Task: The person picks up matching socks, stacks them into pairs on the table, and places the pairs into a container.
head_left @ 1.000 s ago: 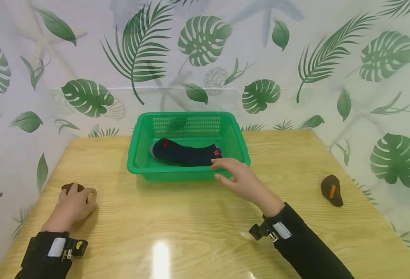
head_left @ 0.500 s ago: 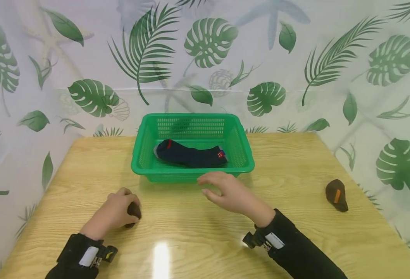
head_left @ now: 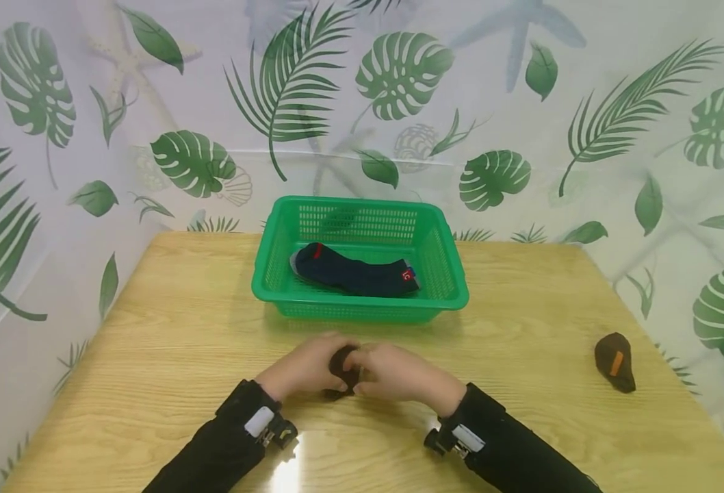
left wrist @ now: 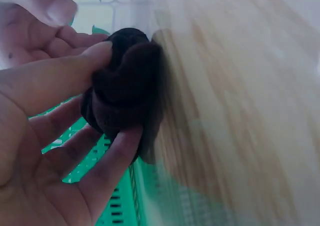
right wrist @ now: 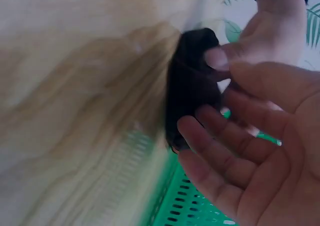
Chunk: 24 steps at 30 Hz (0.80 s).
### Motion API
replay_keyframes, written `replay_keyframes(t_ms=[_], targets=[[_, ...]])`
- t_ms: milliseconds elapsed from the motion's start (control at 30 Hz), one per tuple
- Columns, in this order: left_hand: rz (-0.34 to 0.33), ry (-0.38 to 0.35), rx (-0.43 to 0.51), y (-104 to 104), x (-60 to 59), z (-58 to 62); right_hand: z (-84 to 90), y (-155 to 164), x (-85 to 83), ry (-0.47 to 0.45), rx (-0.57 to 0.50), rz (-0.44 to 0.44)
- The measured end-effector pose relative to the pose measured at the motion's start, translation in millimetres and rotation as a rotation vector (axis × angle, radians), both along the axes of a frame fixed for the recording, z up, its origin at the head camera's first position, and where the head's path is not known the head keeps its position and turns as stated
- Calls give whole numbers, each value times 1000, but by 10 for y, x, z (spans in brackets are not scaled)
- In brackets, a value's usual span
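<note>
Left wrist view only: fingers (left wrist: 107,168) round brown sock (left wrist: 127,93).

the left hand (head_left: 303,370) has carried the small dark brown rolled sock (head_left: 341,365) from the table's left edge to the middle, in front of the green plastic basket (head_left: 362,311). the right hand (head_left: 393,373) has drawn back from the basket rim and now pinches the same sock.

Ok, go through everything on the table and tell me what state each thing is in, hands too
Brown sock bundle: rolled up, held between both hands.
Left hand: gripping the bundle.
Right hand: fingers touching the bundle.
Green basket: upright, holding one sock.
Navy sock: lying flat.
Second brown bundle: rolled, untouched.
</note>
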<state>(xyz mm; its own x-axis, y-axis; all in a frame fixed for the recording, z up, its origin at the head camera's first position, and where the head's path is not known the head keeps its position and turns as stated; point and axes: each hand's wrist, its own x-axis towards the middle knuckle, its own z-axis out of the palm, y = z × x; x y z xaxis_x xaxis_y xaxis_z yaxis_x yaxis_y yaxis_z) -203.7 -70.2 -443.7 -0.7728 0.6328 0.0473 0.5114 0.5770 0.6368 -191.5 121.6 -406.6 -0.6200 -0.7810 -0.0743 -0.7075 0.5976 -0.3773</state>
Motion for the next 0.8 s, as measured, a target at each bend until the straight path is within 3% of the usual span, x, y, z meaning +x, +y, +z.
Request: replay_keyframes(t_ms=[133, 300, 433, 533, 633, 733, 800], targets=[[10, -21, 43, 68, -13, -55, -90, 26, 9, -6, 16, -75], [86, -50, 90, 120, -18, -121, -174, 44, -1, 10, 0, -131], [105, -77, 30, 97, -14, -111, -191, 78, -28, 47, -67, -166], [143, -85, -50, 40, 0, -34, -130, 137, -44, 74, -169, -205], [231, -23, -100, -37, 18, 78, 18, 214, -23, 107, -317, -207], [315, 52, -83, -108, 27, 194, 219, 282, 35, 126, -474, -175], [335, 82, -40, -130, 26, 248, 351, 318, 81, 128, -593, -138]])
